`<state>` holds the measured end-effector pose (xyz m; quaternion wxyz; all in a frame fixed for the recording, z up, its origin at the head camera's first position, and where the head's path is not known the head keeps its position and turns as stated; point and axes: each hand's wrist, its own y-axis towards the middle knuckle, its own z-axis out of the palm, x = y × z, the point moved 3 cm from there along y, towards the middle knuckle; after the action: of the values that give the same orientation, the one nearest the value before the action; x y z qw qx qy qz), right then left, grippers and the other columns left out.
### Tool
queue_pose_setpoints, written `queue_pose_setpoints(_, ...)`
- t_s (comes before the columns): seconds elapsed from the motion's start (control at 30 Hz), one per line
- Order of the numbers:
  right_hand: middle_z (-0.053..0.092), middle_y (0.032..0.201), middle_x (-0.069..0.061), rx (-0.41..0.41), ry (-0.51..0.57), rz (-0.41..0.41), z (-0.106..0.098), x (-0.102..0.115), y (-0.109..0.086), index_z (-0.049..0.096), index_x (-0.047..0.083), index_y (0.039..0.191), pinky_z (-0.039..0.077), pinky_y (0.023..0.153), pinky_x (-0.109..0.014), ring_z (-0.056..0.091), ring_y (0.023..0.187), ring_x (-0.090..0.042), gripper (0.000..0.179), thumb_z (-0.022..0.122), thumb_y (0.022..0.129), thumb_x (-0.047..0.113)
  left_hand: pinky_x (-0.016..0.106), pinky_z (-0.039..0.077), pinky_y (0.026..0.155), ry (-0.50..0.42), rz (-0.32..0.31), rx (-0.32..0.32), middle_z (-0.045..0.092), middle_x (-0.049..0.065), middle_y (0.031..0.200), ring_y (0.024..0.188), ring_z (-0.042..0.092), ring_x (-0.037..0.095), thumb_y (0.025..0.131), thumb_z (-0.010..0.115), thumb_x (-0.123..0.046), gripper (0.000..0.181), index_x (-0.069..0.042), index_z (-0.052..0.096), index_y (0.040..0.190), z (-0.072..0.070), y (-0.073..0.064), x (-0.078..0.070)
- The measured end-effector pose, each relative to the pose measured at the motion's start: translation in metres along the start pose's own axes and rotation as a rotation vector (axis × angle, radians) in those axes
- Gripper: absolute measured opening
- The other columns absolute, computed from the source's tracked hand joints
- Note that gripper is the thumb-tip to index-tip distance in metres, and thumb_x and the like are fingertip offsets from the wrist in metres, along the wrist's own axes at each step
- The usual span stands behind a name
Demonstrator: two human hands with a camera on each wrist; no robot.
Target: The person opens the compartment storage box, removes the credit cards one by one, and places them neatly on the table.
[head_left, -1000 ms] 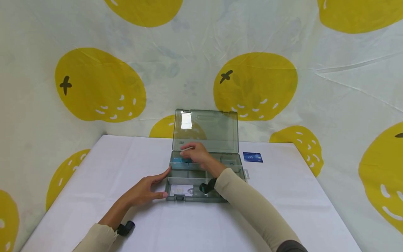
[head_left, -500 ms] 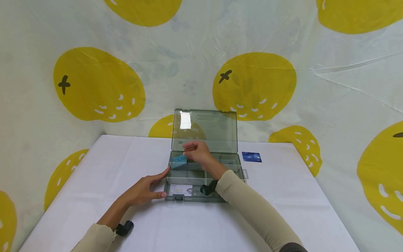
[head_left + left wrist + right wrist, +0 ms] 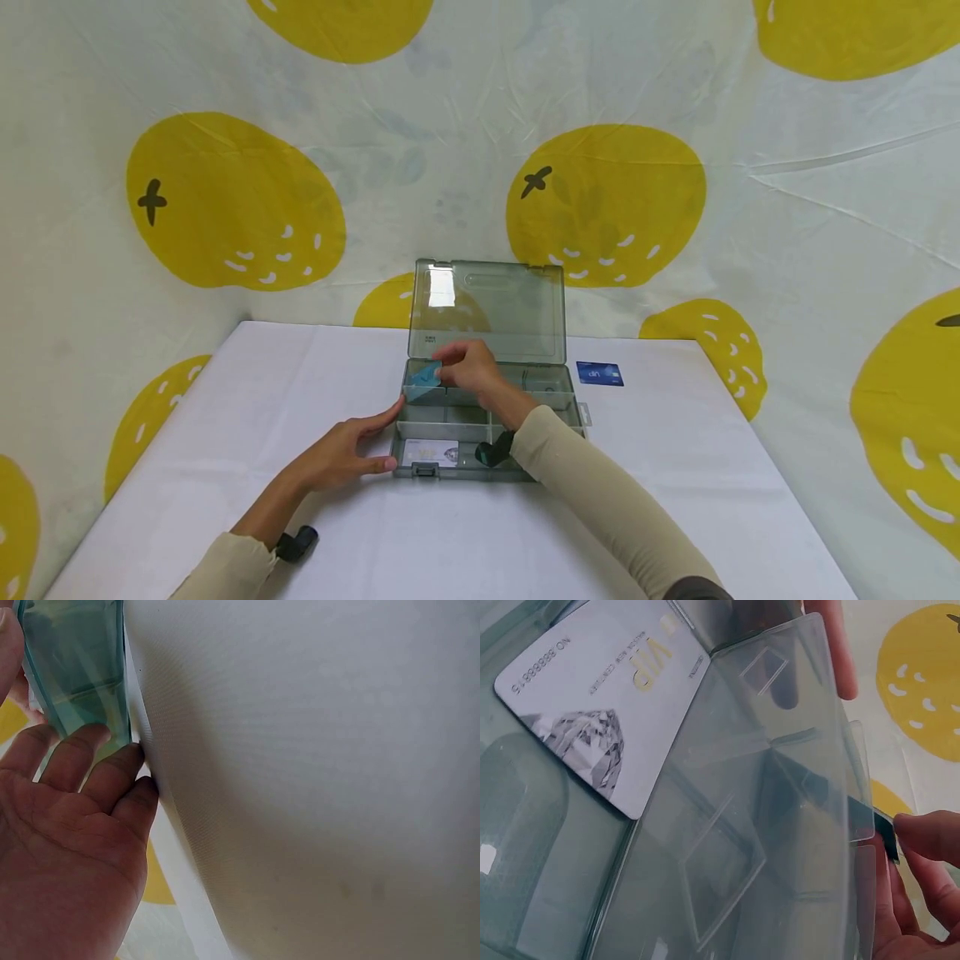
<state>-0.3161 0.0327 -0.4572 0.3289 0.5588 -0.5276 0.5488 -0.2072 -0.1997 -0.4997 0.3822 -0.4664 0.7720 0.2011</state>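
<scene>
A clear grey-green divided storage box [image 3: 468, 414] lies on the table, its lid [image 3: 491, 321] raised at the back. Over the back-left compartment, my right hand [image 3: 471, 368] pinches a light-blue card [image 3: 423, 379] by its upper corner. The card is tilted, its lower part inside the compartment; in the right wrist view it appears as a dark edge [image 3: 874, 816] behind the clear dividers. My left hand [image 3: 351, 452] touches the box's left side with thumb and fingers spread, and the left wrist view shows its fingers [image 3: 71, 761] extended along the box wall.
A white VIP card [image 3: 430, 452] lies in the front-left compartment of the box. On the table to the right of the lid is a dark-blue VIP card [image 3: 600, 373]. A white cloth covers the table [image 3: 675, 500]; behind hangs a curtain [image 3: 420, 167] with yellow fruit prints.
The light-blue card lay low in the back-left compartment; it has come up and now stands tilted in my right fingers. My left hand stays on the box's side.
</scene>
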Motion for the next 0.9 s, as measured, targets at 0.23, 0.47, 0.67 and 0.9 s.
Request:
queue_pose_setpoints(0.23,0.078,0.111,-0.019,0.009,-0.048,-0.001,-0.004,-0.001,0.0,0.079,-0.001,0.117,0.067,0.084,-0.036,0.074,0.081,-0.016,0.03,0.076,0.089,-0.011,0.063,0.029,0.128,-0.002,-0.002,0.003,0.034,0.002,0.173,0.161,0.032,0.035,0.091,0.085,-0.036,0.097,-0.022,0.03,0.169,0.0,0.001,0.0)
queue_pose_setpoints(0.47,0.075,0.118,-0.023,0.012,0.022,-0.019,-0.015,0.002,-0.002,0.076,-0.004,0.12,0.067,0.075,-0.029,0.076,0.087,-0.022,0.032,0.073,0.09,-0.014,0.062,0.029,0.128,0.002,0.0,0.002,0.034,0.0,0.172,0.161,0.033,0.033,0.09,0.085,-0.038,0.097,-0.02,0.031,0.169,0.0,0.001,0.0)
queue_pose_setpoints(0.67,0.073,0.125,-0.021,0.025,0.046,-0.026,-0.028,0.01,-0.008,0.075,-0.003,0.125,0.067,0.087,-0.039,0.077,0.094,-0.026,0.034,0.072,0.093,-0.012,0.063,0.028,0.128,0.008,-0.012,0.005,0.034,0.001,0.173,0.161,0.032,0.036,0.09,0.085,-0.039,0.097,-0.022,0.03,0.169,0.001,0.001,0.001)
queue_pose_setpoints(0.9,0.074,0.12,-0.02,0.012,0.098,-0.043,-0.046,0.007,-0.011,0.075,-0.002,0.124,0.06,0.102,-0.056,0.076,0.092,-0.022,0.033,0.072,0.092,-0.012,0.064,0.029,0.128,0.024,-0.013,0.002,0.034,0.005,0.173,0.161,0.032,0.038,0.09,0.084,-0.042,0.098,-0.023,0.029,0.169,0.001,0.001,0.001)
